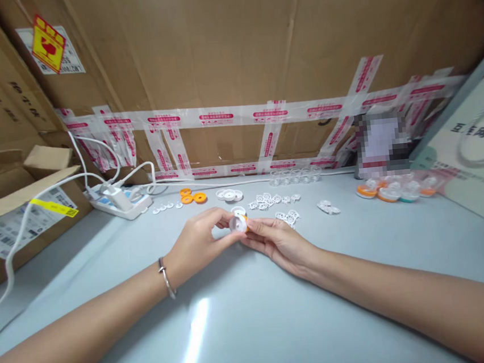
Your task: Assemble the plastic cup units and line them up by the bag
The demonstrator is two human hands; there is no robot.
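Observation:
Near the middle of the grey table (238, 319), a small round white part with an orange edge (238, 222) is held up between both hands. My left hand (202, 239), with a bangle at the wrist, pinches it from the left. From the right, my right hand (279, 240) has thumb and fingers closed on its orange edge. Behind the hands lie orange rings (199, 197), white round parts (229, 194) and small white discs (168, 205). White openwork parts (263, 201) are spread to the right, with more (288, 218) just behind my right hand.
Clear round pieces (295, 176) stand at the back. Clear-topped orange and teal pieces (409, 188) sit at the right beside a white bag (474, 153). A power strip (128, 206), white cables and an open cardboard box (22, 214) are left. A large taped carton (222, 63) walls the back.

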